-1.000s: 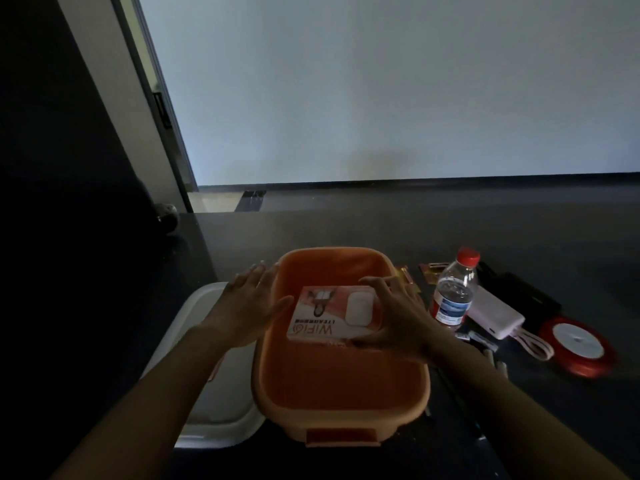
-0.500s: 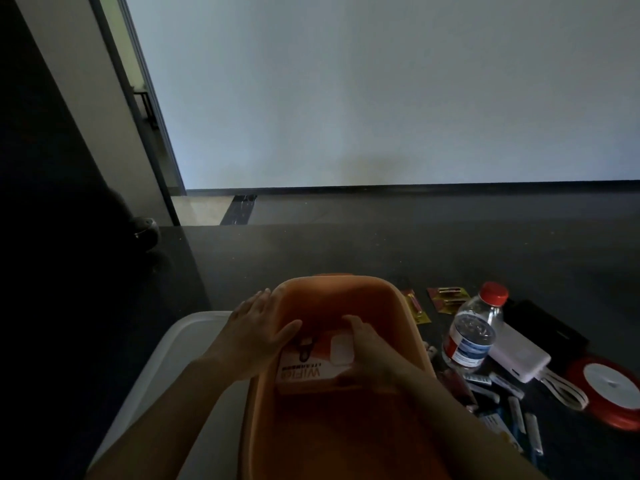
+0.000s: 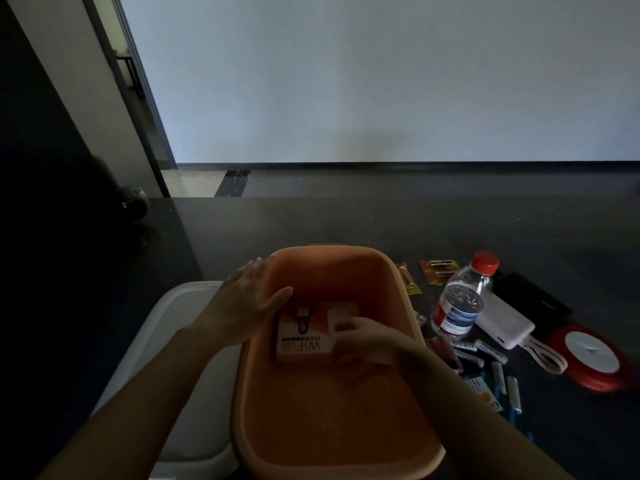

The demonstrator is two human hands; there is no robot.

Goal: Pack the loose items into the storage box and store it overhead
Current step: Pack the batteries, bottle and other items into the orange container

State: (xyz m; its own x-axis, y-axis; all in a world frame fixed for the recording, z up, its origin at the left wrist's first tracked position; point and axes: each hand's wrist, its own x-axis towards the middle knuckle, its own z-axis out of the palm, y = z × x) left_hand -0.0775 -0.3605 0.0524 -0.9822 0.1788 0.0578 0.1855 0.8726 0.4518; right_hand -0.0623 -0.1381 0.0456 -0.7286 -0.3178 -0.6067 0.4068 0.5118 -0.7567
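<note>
An orange storage box (image 3: 398, 282) stands open on the dark table in front of me. A flat WIFI carton (image 3: 303, 337) lies on the box floor near its far end. My right hand (image 3: 360, 336) is down inside the box with its fingers on the carton's right side. My left hand (image 3: 247, 303) rests flat over the box's left rim, fingers spread, thumb touching the carton's corner. To the right of the box stands a water bottle (image 3: 460, 299) with a red cap.
A white lid (image 3: 180, 358) lies left of the box. Right of the box are a white power bank (image 3: 502, 323) with its cable, a black case (image 3: 530, 299), a red tape roll (image 3: 588, 355), yellow battery packs (image 3: 438, 270) and several loose batteries (image 3: 498, 372).
My right hand has lowered the WIFI carton from above the box down onto the box floor. My left hand stayed at the left rim. The view has moved closer.
</note>
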